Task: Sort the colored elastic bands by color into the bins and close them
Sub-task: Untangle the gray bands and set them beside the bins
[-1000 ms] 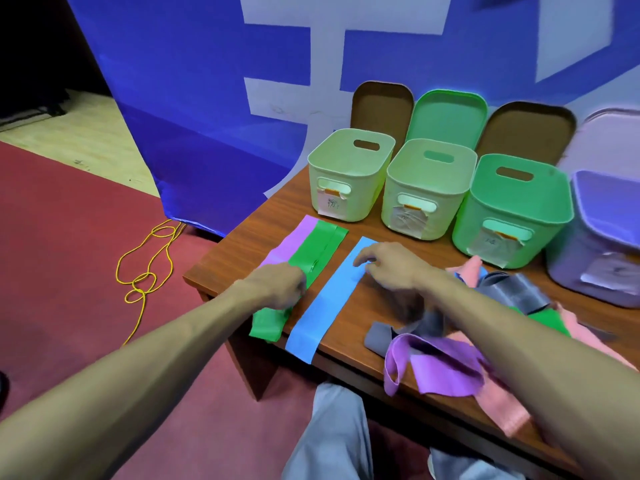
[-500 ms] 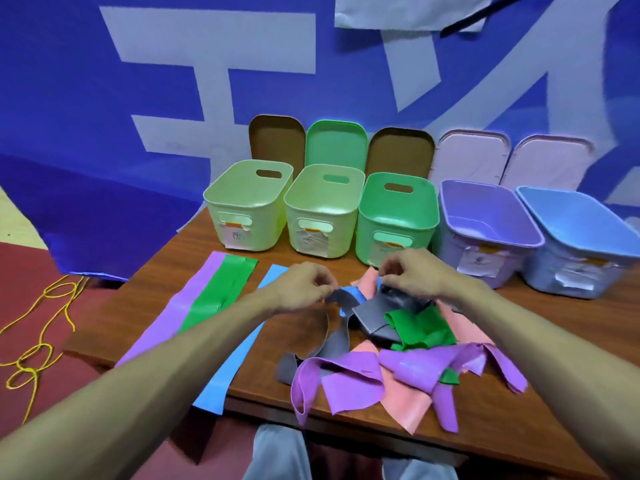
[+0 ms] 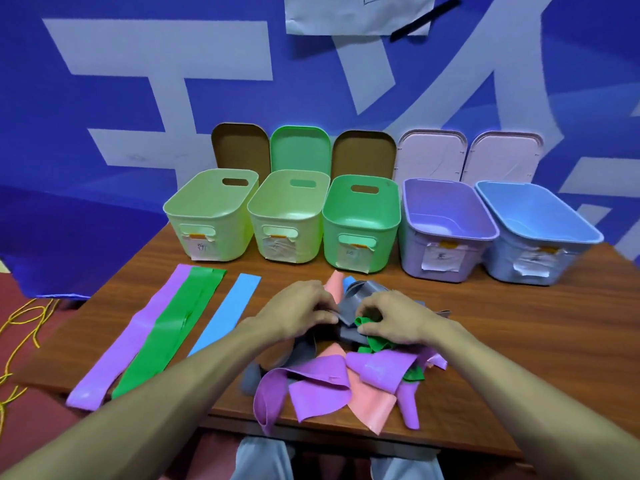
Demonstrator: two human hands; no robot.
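Note:
A tangled pile of elastic bands lies at the table's front centre: purple [image 3: 318, 386], pink [image 3: 370, 403], grey [image 3: 349, 306] and green [image 3: 372, 342] ones. My left hand [image 3: 301, 315] pinches the grey band at the top of the pile. My right hand [image 3: 391, 320] grips the same grey band beside the crumpled green one. Three flat bands lie to the left: purple [image 3: 135, 337], green [image 3: 176, 327] and blue [image 3: 227, 311]. Several open bins stand behind: two pale green [image 3: 211, 216] [image 3: 287, 216], one green [image 3: 360, 220], one purple [image 3: 446, 230], one blue [image 3: 536, 230].
Lids [image 3: 299, 148] lean upright against the blue backdrop behind the bins. The wooden table [image 3: 519, 323] has its front edge just below the pile. A yellow cord [image 3: 17, 323] lies on the red floor at the left. My knees show under the table edge.
My hands left the flat blue band and moved right to the pile, then closed together on the grey band. My view swung right, bringing the purple and blue bins in.

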